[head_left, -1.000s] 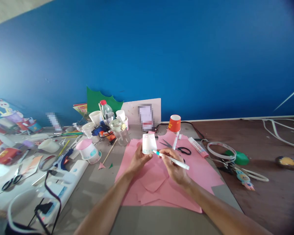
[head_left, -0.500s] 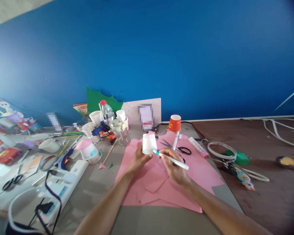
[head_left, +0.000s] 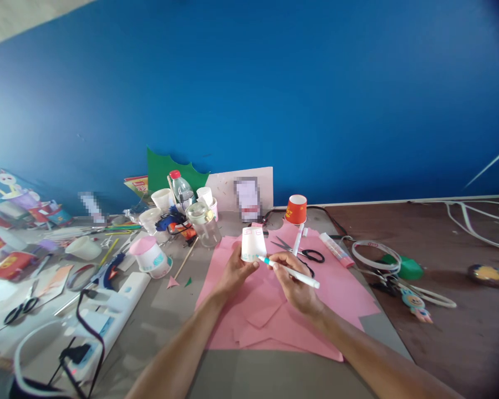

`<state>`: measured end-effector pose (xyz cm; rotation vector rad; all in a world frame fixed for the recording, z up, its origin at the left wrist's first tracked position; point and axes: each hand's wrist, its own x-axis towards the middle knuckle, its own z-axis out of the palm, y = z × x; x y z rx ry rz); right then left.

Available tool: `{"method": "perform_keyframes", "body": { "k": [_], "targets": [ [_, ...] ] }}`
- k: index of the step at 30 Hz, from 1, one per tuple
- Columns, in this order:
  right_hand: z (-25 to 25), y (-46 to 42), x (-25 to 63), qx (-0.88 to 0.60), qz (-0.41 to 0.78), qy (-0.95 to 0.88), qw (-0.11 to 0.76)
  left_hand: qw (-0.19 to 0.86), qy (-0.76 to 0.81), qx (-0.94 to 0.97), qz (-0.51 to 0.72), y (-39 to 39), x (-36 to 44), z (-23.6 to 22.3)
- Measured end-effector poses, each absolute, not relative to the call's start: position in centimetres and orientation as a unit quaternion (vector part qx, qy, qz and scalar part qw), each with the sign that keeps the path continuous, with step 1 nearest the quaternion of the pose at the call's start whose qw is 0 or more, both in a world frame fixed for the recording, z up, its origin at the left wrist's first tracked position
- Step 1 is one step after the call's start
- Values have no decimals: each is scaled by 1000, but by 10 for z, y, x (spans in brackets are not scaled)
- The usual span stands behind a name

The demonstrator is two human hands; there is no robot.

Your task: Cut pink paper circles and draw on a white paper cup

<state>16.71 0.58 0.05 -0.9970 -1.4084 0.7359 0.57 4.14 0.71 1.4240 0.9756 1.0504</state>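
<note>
An upside-down white paper cup [head_left: 253, 243], marked with pink outlines near its top and teal marks along its lower rim, is held by my left hand [head_left: 236, 272] from the left and below. My right hand [head_left: 296, 285] is closed round a white marker [head_left: 297, 275] with a teal band. The marker's tip meets the lower right part of the cup. Beneath both hands lie overlapping sheets of pink paper [head_left: 261, 335]. Just behind the right hand are black-handled scissors [head_left: 313, 256] and a white pen [head_left: 299, 239].
A red paper cup [head_left: 296, 210] stands behind the pink paper, and a glue stick [head_left: 336, 249] lies at its right. To the left are a pink-topped cup [head_left: 149, 256], a glass jar [head_left: 205, 226], a power strip [head_left: 125, 310] and a glue gun [head_left: 110, 271].
The cup has turned slightly in my left hand, so its pink outlines sit a little differently. The marker stays at the lower rim, with my right hand almost unmoved.
</note>
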Motion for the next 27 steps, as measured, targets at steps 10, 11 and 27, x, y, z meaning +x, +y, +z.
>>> {"method": "perform_keyframes", "body": {
  "k": [10, 11, 27],
  "targets": [
    [-2, 6, 167, -422, 323, -610, 588, 531, 403, 596, 448, 42, 6, 5],
    [-2, 6, 167, -422, 324, -610, 587, 531, 403, 596, 448, 42, 6, 5],
    [-1, 7, 170, -419, 328, -594, 603, 536, 396, 598, 445, 43, 5, 4]
  ]
}}
